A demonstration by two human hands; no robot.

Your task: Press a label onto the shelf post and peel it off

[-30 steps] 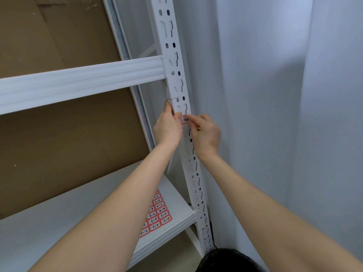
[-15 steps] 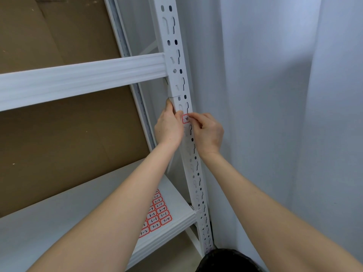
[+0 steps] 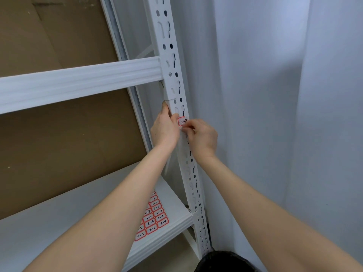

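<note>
White wall (image 3: 265, 95) — fills the right half of the view, with a corner fold running down at far right.

Cardboard sheet (image 3: 59, 138) — brown, standing behind the shelving unit on the left.

Lower shelf (image 3: 49, 218) — white board, reaching from the left edge to the upright post; carries the label sheet near its right end.

Cross beam (image 3: 78, 83) — white, ribbed, horizontal, joined to the post above both hands.

Upright post (image 3: 172, 61) — white metal, slotted and punched along its length, leaning slightly in the wide-angle view; a seam between two sections sits just above the left hand.

Left hand (image 3: 164, 130) — fingers curled round the left edge of the post just below the seam, thumb tip touching the left edge of the label.

Right hand (image 3: 202, 137) — fingers bent together, fingertips pinching or pressing the lower right edge of the label against the post; which of the two cannot be told.

Label sheet (image 3: 153, 218) — red-bordered stickers with handwritten numbers, lying flat on the shelf, partly hidden by the left forearm.

Label (image 3: 182, 121) — a single red-bordered sticker with black handwriting, on the front face of the post between the two hands.
</note>
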